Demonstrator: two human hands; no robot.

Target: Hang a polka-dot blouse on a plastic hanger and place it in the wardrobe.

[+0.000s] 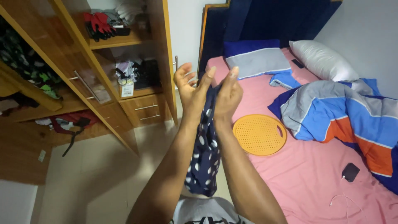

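Observation:
A dark blue cloth with white dots point(206, 153) hangs down between my raised forearms. My left hand point(188, 89) and my right hand point(227, 95) face each other at its top and pinch the upper edge of the cloth between fingers and palms. The cloth drapes down to just above my white shirt at the bottom of the view. Both hands are held up in front of me, above the floor between a wardrobe and a bed.
An open wooden wardrobe point(120, 79) with shelves, drawers and clothes stands at the left. At the right is a bed with a pink sheet point(306, 170), an orange perforated round tray point(260, 135), a striped duvet point(344, 116), pillows point(323, 60) and a small black charger point(350, 172).

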